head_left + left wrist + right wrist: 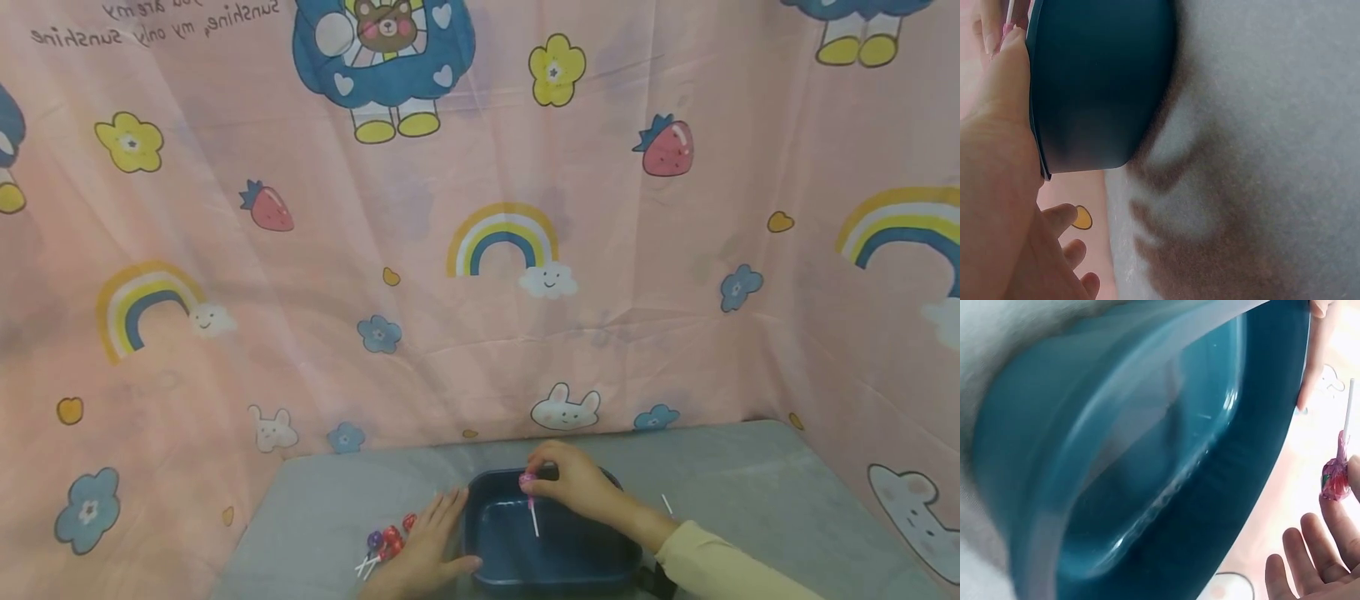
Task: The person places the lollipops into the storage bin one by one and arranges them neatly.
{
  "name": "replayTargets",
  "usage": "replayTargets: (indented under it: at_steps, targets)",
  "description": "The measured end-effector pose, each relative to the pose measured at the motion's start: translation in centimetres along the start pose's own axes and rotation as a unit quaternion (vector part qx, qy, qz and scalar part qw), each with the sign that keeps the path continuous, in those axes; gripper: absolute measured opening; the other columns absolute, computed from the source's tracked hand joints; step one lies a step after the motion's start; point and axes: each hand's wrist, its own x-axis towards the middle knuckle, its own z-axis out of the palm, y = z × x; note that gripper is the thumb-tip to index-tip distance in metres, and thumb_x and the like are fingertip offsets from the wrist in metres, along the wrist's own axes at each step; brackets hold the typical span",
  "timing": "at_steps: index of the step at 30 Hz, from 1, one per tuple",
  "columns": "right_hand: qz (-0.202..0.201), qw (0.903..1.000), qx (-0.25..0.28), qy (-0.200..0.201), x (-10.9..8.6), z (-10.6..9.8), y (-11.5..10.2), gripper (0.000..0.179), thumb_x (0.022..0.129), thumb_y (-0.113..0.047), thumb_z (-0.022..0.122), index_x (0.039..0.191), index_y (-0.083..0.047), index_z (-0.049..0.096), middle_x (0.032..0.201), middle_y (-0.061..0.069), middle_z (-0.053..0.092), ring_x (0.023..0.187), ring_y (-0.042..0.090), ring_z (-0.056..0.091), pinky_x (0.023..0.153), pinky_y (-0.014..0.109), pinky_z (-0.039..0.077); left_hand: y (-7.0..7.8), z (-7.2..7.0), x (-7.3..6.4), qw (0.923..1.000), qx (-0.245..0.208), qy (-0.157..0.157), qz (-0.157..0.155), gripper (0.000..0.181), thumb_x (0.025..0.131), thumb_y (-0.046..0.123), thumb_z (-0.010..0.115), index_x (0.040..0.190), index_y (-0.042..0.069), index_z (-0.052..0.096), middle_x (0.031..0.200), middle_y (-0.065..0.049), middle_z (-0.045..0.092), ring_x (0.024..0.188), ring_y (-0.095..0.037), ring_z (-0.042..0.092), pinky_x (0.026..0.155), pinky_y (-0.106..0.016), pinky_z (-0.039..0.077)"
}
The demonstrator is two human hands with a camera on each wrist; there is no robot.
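Observation:
A dark blue plastic basin [558, 575] stands on the grey tabletop. Over it my right hand [573, 483] pinches a lollipop [528, 485] by its pink-purple wrapped head, the white stick hanging down. In the right wrist view that lollipop [1336, 478] is between thumb and index fingertip, the other fingers spread and loosely bent. My left hand [427, 542] rests against the basin's left rim with fingers extended; in the left wrist view its thumb lies along the rim. Several wrapped lollipops [391, 537], red and purple, lie beside the left hand, partly hidden by it.
A white stick [667, 504] shows behind the right forearm. A dark object [658, 582] sits under the right sleeve, at the basin's near right corner. Behind the grey table [750, 492] hangs a pink printed curtain [480, 350], with another side at right.

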Motion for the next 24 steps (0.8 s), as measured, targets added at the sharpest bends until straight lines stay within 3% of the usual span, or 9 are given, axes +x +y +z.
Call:
replayTargets:
  at_steps: [7,11,17,24]
  targets:
    - [-0.004,0.9996,0.025,-0.009,0.6,1.5,-0.7,0.019,0.078,-0.036,0.074,0.084,-0.019,0.070,0.103,0.005,0.068,0.102,0.024,0.062,0.091,0.049,0.050,-0.1,-0.1,-0.1,0.9998,0.005,0.008,0.018,0.090,0.086,0.060,0.054,0.152,0.016,0.012,0.158,-0.017,0.019,0.141,-0.051,0.016,0.104,-0.073,0.020]
    - [-0.011,0.9993,0.034,-0.002,0.8,2.4,-1.0,0.019,0.078,-0.033,0.074,0.085,-0.016,0.070,0.102,0.006,0.068,0.101,0.023,0.063,0.091,0.048,0.050,-0.4,0.2,0.1,0.9999,0.008,0.004,0.011,0.091,0.085,0.062,0.053,0.153,0.019,0.011,0.159,-0.014,0.018,0.142,-0.050,0.015,0.104,-0.074,0.020]
    - [-0.015,0.9985,0.053,-0.008,1.0,3.5,-1.3,0.020,0.080,-0.037,0.071,0.088,-0.019,0.069,0.100,0.001,0.069,0.100,0.020,0.063,0.093,0.049,0.048,-0.6,0.4,0.2,0.9999,0.001,-0.010,-0.008,0.090,0.084,0.065,0.051,0.153,0.024,0.009,0.160,-0.010,0.016,0.143,-0.048,0.014,0.104,-0.074,0.019]
    - [-0.003,0.9977,0.068,0.002,1.1,4.8,-0.9,0.017,0.080,-0.037,0.072,0.086,-0.022,0.068,0.096,-0.005,0.067,0.098,0.016,0.061,0.092,0.046,0.047,-0.5,0.2,0.1,0.9999,0.004,0.001,0.013,0.089,0.086,0.061,0.053,0.152,0.018,0.012,0.159,-0.013,0.018,0.142,-0.050,0.016,0.103,-0.074,0.020]
